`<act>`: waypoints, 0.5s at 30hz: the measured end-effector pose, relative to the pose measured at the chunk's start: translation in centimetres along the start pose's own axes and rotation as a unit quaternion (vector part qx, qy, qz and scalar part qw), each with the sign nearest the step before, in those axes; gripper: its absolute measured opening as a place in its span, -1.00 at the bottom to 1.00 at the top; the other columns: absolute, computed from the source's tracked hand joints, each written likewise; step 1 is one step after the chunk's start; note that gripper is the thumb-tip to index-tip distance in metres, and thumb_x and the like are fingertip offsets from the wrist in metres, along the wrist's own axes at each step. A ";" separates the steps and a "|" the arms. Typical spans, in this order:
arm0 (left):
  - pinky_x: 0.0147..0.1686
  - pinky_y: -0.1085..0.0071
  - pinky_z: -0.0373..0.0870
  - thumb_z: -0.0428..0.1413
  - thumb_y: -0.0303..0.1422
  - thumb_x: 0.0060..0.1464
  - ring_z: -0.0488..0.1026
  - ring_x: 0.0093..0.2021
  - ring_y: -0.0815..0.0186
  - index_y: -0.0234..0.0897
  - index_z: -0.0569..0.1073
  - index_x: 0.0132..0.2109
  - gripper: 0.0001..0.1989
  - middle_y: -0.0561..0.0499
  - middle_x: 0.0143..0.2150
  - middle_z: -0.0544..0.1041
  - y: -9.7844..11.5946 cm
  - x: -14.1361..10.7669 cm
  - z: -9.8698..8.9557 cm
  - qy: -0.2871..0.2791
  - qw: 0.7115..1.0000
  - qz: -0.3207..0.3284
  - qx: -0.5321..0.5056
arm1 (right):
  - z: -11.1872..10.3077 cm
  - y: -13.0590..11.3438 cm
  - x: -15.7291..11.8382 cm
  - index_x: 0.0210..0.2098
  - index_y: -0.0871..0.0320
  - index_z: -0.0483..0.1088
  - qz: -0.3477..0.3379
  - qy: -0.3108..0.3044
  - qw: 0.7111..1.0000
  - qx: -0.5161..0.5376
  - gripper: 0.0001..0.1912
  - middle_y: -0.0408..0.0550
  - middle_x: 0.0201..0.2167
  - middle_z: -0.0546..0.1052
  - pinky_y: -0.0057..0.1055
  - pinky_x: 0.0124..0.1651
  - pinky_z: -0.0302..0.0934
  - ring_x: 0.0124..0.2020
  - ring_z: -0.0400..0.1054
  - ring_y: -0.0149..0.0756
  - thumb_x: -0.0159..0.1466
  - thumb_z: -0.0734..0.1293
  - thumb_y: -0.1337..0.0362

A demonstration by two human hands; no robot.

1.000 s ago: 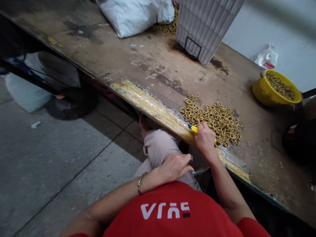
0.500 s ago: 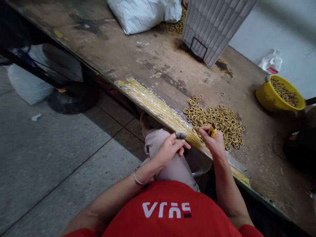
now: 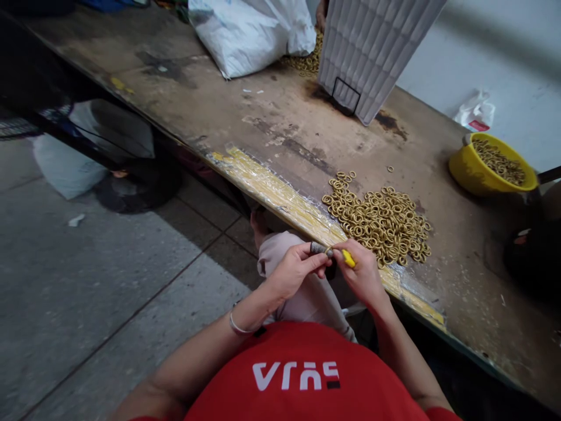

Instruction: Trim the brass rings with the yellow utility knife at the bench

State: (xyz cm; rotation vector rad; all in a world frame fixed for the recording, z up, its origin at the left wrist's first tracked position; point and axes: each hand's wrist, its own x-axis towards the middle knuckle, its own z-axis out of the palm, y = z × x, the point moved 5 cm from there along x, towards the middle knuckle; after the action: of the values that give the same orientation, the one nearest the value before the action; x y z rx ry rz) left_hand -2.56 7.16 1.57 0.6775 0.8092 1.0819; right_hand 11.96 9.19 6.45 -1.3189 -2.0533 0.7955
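Note:
Over my lap, at the table's edge, my two hands meet around a gold-coloured ring. My left hand is closed, pinching the ring at its fingertips; grey tape wraps its index finger. My right hand is closed around a small yellow cutter knife, its fingertips also touching the ring. The knife's blade is hidden by the fingers. Just beyond my right hand, a loose pile of gold-coloured rings lies on the table.
A yellow bucket full of small gold pieces stands at the right. Farther back are a grey ribbed crate, a white sack and more rings, with another person's hand there. Yellow tape covers the table edge.
My right hand has moved left and toward me from the pile's edge, bringing the cutter knife and a ring to my left hand. My left fingers have closed on the ring.

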 end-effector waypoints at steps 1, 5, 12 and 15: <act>-0.42 0.47 0.35 0.36 -0.16 -0.01 0.39 -0.51 0.44 -0.38 0.53 -0.34 -0.67 0.04 -0.47 0.53 0.3 -0.1 0.0 0.004 0.999 0.020 0.037 | 0.0 -0.2 -0.2 -0.21 0.13 0.52 -0.011 -0.003 0.998 -0.069 -0.81 -0.04 -0.32 0.52 -0.41 -0.24 0.20 -0.31 0.41 -0.29 0.35 0.24 0.29; -0.42 0.48 0.33 0.28 -0.24 0.05 0.36 -0.47 0.40 -0.33 0.52 -0.35 -0.78 0.09 -0.51 0.46 1.4 -0.4 0.1 0.003 0.986 0.068 0.149 | 0.5 -0.2 -0.9 -0.17 0.12 0.52 0.021 -0.042 0.962 -0.267 -0.78 -0.04 -0.28 0.54 -0.43 -0.33 0.07 -0.38 0.38 -0.32 0.31 0.26 0.43; -0.32 0.44 0.36 0.16 -0.36 0.11 0.36 -0.39 0.36 -0.31 0.51 -0.33 -0.89 0.08 -0.43 0.49 3.0 -0.8 0.3 -0.002 0.950 0.136 0.282 | 1.5 -0.2 -0.5 -0.18 0.14 0.49 0.060 -0.098 0.924 -0.366 -0.81 -0.03 -0.26 0.54 -0.40 -0.37 -0.02 -0.37 0.39 -0.32 0.39 0.23 0.38; -0.32 0.45 0.33 0.13 -0.39 0.13 0.35 -0.40 0.36 -0.31 0.47 -0.37 -0.88 0.09 -0.45 0.45 3.4 -1.6 0.3 -0.009 0.940 0.144 0.310 | 1.1 1.0 0.3 -0.14 0.15 0.48 0.105 -0.100 0.905 -0.399 -0.79 0.00 -0.23 0.55 -0.40 -0.37 -0.03 -0.35 0.41 -0.31 0.40 0.20 0.40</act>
State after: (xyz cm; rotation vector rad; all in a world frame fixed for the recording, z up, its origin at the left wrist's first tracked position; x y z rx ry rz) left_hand -4.35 6.74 4.85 1.3703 1.0681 1.0779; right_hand 11.69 9.62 5.03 -1.9777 -2.5595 0.1353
